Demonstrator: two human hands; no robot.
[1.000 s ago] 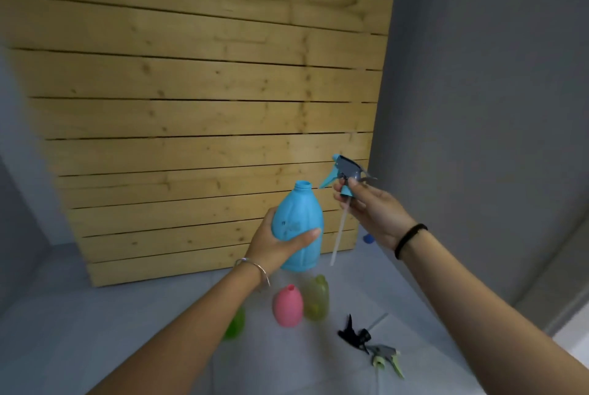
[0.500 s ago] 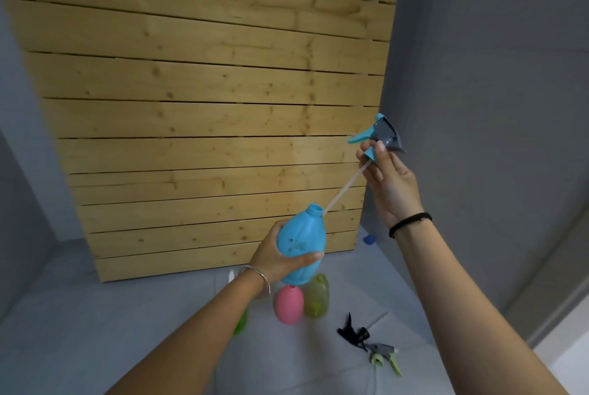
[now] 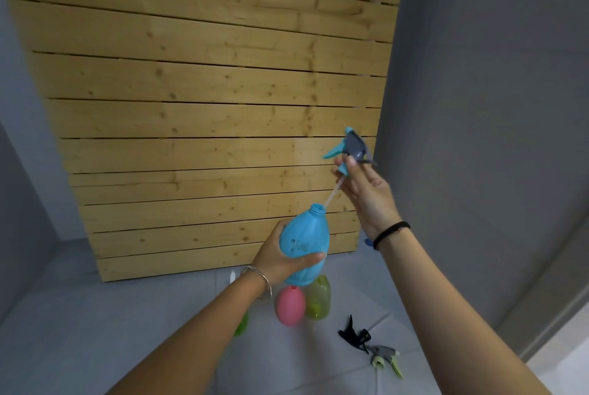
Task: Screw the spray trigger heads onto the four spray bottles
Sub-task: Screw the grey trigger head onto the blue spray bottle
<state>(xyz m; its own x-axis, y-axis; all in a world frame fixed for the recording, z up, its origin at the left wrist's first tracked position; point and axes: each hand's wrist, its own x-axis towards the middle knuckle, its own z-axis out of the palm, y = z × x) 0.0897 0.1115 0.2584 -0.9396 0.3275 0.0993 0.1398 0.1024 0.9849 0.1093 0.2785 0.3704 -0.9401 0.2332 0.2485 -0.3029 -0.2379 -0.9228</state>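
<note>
Four bottles, three trigger heads. Left hand (image 3: 280,259) gripping blue bottle (image 3: 304,245); right hand (image 3: 366,194) pinching blue-grey trigger head (image 3: 352,147) above it, dip tube (image 3: 333,192) entering neck.

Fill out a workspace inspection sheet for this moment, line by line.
Surface: grey tiled floor.
Job's things: blue plastic spray bottle tilted, neck open; blue-grey trigger head above it, its dip tube reaching the neck; pink bottle, yellow-green bottle, partly hidden green bottle, black trigger head, grey-green trigger head on floor.
Clutter: small blue object by wall.
Grippers: left hand grips blue bottle; right hand pinches trigger head.
Cables: nothing seen.
Surroundings: wooden slat panel, grey walls.
</note>
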